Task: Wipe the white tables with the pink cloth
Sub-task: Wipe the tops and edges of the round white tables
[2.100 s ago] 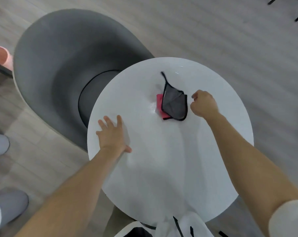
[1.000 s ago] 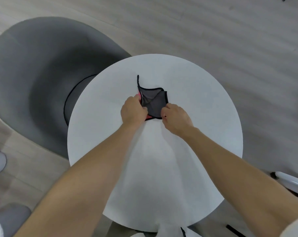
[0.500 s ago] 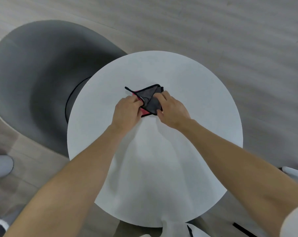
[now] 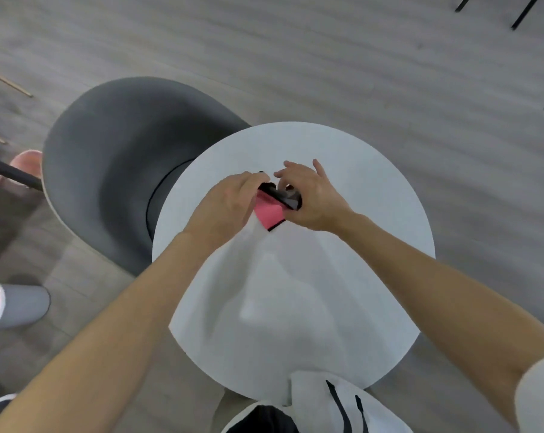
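A round white table (image 4: 342, 307) fills the middle of the head view. Above its far half I hold the cloth (image 4: 269, 210), pink on one side, dark grey on the other, with a black edge. My left hand (image 4: 227, 207) grips the cloth's left part with curled fingers. My right hand (image 4: 308, 198) holds the dark side from the right, thumb and forefinger pinching, the other fingers spread. The cloth's pink corner hangs down between my hands, just over the tabletop.
A grey upholstered chair (image 4: 114, 170) stands tight against the table's left edge. Grey slippers (image 4: 21, 307) and a pink object (image 4: 27, 165) lie on the wooden floor at the left. Black furniture legs (image 4: 523, 10) show at the top right.
Both hands came together on the cloth and lifted it off the tabletop. It is turned over and folded, so its pink side now faces me.
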The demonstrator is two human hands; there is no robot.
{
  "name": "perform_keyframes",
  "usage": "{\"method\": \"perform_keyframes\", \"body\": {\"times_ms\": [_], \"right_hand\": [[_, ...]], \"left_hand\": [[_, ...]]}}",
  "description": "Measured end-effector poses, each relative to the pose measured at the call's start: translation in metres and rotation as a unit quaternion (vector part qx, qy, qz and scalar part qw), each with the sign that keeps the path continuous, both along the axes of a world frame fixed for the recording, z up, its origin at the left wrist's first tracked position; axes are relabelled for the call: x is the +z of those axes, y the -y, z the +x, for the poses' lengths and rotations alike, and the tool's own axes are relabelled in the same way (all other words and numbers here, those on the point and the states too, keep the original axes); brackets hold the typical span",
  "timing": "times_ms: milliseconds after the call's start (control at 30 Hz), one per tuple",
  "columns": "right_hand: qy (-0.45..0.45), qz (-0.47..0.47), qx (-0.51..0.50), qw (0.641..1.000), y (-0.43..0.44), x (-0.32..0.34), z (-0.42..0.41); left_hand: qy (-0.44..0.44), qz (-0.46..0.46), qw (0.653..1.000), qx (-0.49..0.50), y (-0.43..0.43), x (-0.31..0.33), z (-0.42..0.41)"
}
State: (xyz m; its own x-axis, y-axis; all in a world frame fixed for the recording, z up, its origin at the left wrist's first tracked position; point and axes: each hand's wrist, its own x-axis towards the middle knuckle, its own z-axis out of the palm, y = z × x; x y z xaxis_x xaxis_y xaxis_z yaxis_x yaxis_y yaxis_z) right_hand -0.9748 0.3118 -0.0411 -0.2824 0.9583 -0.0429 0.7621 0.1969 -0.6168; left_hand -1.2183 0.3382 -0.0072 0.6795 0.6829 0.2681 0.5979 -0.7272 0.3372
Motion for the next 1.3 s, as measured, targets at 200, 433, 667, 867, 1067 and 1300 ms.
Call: {"method": "perform_keyframes", "body": {"times_ms": [200,433,667,867,1067,1300], "right_hand": [[-0.067,-0.056,0.037,0.995,0.015,0.047,-0.002],[-0.032,-0.069,0.103,0.992,0.025,0.059,-0.028],[-0.054,-0.148,0.112,0.981,0.047,0.076,-0.031],[-0.008,-0.139,0.102,0.985,0.061,0.068,-0.022],[-0.070,-0.127,0.004,0.989,0.044,0.089,-0.021],[0.122,-0.220,-0.119,0.960,0.029,-0.006,0.000]], "left_hand": [[0.020,-0.021,1.000,-0.011,0.033,0.036,-0.013],[0.023,0.034,0.999,-0.026,0.070,0.057,-0.029],[-0.001,-0.002,1.000,-0.006,0.090,0.047,-0.054],[0.072,-0.107,0.984,0.126,0.103,0.041,-0.056],[0.169,-0.110,0.958,0.202,0.084,0.054,-0.040],[-0.017,-0.317,0.874,0.369,0.041,-0.045,-0.056]]}}
